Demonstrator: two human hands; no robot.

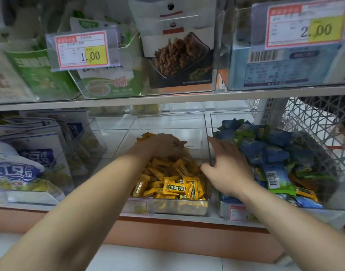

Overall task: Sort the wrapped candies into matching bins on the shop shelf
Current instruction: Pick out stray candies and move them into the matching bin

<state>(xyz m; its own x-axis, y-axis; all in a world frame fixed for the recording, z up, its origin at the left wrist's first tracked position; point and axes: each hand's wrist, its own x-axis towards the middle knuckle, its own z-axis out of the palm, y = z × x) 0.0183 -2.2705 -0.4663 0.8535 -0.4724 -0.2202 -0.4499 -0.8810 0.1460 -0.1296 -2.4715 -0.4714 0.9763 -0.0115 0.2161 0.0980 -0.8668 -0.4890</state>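
While the left hand sits knuckles-up on the yellow candies in the middle bin, fingers curled down, can't tell if its grip pinches any. Right hand, at 3 o'clock, lies over the wall btwn that & the right bin of blue-green candies, grip spread, index straight. One stray yellow candy lies at its 4 o'clock.
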